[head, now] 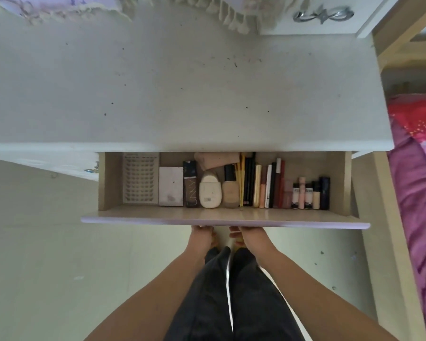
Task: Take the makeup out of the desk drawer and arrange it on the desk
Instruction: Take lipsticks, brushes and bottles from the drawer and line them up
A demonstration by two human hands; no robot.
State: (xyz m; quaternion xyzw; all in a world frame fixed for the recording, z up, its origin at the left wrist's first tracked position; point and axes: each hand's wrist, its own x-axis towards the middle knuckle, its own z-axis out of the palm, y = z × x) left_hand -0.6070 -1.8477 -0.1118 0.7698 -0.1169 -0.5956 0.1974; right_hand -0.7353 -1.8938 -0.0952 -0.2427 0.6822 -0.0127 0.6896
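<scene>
The desk drawer (158, 219) is pulled out below the white desk top (182, 94). Makeup lies inside it in a row: a tray of false lashes (140, 179), a pale palette (170, 186), a dark UNNY tube (191, 185), a white bottle (209, 193), a foundation bottle (230, 190), brushes and pencils (246, 180), lip sticks (276, 185) and small tubes (310, 196). My left hand (202, 236) and my right hand (250, 236) grip the drawer front from underneath at its middle. The panel hides most of their fingers.
A bed with a pink and red cover (418, 180) and a wooden frame (389, 242) stands close on the right. A lace cloth (207, 11) hangs at the desk's back. A small drawer with a silver handle (322, 14) sits at the back right.
</scene>
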